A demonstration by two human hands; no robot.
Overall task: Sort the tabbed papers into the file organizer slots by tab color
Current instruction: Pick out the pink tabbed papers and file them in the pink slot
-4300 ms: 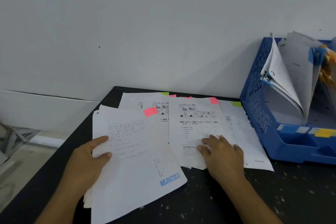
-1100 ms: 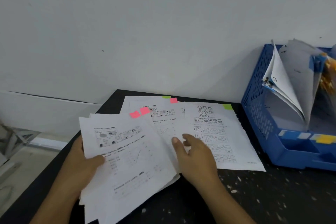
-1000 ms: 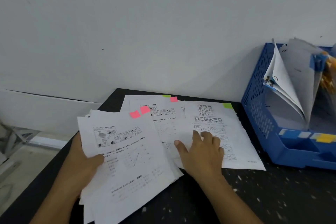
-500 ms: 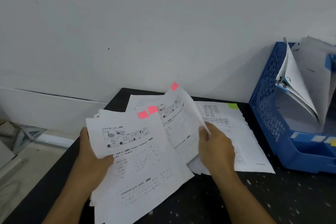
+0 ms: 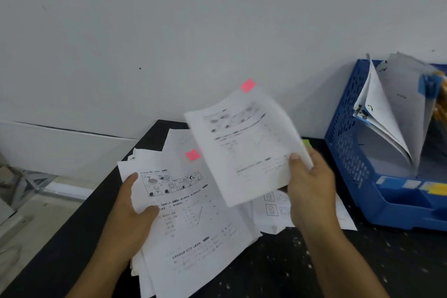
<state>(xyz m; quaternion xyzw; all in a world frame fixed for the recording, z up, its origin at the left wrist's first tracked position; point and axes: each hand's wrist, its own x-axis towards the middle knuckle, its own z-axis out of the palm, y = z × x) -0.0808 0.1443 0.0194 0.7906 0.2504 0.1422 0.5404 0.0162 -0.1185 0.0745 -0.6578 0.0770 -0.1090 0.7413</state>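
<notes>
A plain white wall (image 5: pixel 193 31) is rising behind the black speckled table (image 5: pixel 302 268) where I am sorting, with the blue file organizer (image 5: pixel 350 152) sitting at the right, papers already standing in it. My left hand (image 5: pixel 128 222) is gripping a stack of sheets (image 5: pixel 193 225) with a pink tab, thumb on top, while my right hand (image 5: pixel 310 184) is pinching the lower right corner of a single pink-tabbed sheet (image 5: pixel 242 147), lifted clear of the green-tabbed sheet (image 5: pixel 278 210) lying on the table. I am judging this sheet light and floppy, bowing in the air, so holding near an edge and supporting it should be keeping it from creasing.
</notes>
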